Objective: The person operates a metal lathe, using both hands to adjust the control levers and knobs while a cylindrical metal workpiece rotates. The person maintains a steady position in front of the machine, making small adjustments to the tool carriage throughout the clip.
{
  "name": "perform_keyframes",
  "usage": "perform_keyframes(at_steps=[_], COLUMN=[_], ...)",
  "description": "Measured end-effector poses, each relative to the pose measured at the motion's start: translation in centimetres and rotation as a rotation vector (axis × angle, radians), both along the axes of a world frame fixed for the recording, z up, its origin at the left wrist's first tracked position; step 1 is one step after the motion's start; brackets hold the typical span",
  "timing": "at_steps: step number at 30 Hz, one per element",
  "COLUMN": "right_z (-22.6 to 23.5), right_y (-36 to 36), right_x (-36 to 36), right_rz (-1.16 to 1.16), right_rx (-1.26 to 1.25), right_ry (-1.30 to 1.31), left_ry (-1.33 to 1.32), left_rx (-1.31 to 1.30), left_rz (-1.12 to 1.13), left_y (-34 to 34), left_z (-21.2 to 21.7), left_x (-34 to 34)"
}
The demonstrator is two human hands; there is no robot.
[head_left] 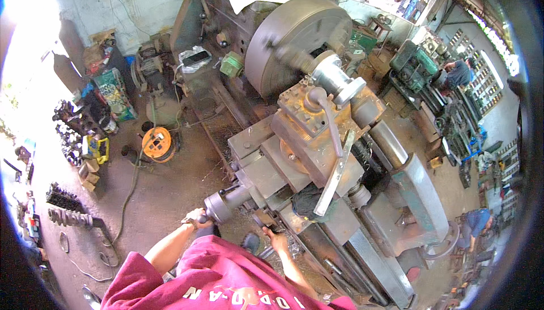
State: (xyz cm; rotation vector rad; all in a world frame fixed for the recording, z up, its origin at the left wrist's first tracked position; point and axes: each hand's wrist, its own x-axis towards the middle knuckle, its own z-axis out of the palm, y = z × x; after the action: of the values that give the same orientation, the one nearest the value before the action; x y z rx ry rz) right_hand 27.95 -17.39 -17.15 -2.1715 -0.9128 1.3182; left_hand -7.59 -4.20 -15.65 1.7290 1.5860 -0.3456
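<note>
I stand at a large grey lathe [317, 157]. My left hand [195, 218] grips the handle of the round cross-slide crank [220, 205] at the near left of the carriage. My right hand [273, 234] holds a small dark handle [262, 219] on the carriage apron. Above them sits the tool post [311, 109] with a long bent lever. A shiny metal workpiece [334, 78] is held in the big round chuck [294, 38], close to the tool post. A flat steel bar [335, 174] lies across the carriage.
An orange cable reel [157, 143] and loose cables lie on the concrete floor to the left, with boxes and metal parts [85, 134] beyond. Other machines [419, 66] stand at the right, where two people in blue [459, 72] [476, 222] work.
</note>
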Motion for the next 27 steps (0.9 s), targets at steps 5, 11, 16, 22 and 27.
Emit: perform_keyframes(at_steps=[5,11,16,22,27], right_z=[-1.0,0.8,3.1,5.3,2.4], right_y=[-1.8,-1.4,-1.0,-0.7,-3.6], right_x=[1.2,-0.3,-3.6,-10.7,-14.8], right_rz=[-0.026,-0.276,-0.324,-0.369,-0.515], right_rx=[0.089,0.105,0.230,0.189,0.239], right_ry=[0.133,0.130,-0.111,-0.698,-0.675], left_ry=[-0.183,-0.401,-0.856,-0.581,-0.468], left_rx=[0.270,-0.114,-0.435,-0.505,-0.333], left_rz=[-0.121,-0.177,-0.221,-0.087,0.078], left_y=[-1.0,0.3,3.8,10.7,16.8], left_z=[-2.6,-5.5,-3.0,-4.0,-7.8], left_x=[-1.7,-1.0,-3.1,-10.0,-17.6])
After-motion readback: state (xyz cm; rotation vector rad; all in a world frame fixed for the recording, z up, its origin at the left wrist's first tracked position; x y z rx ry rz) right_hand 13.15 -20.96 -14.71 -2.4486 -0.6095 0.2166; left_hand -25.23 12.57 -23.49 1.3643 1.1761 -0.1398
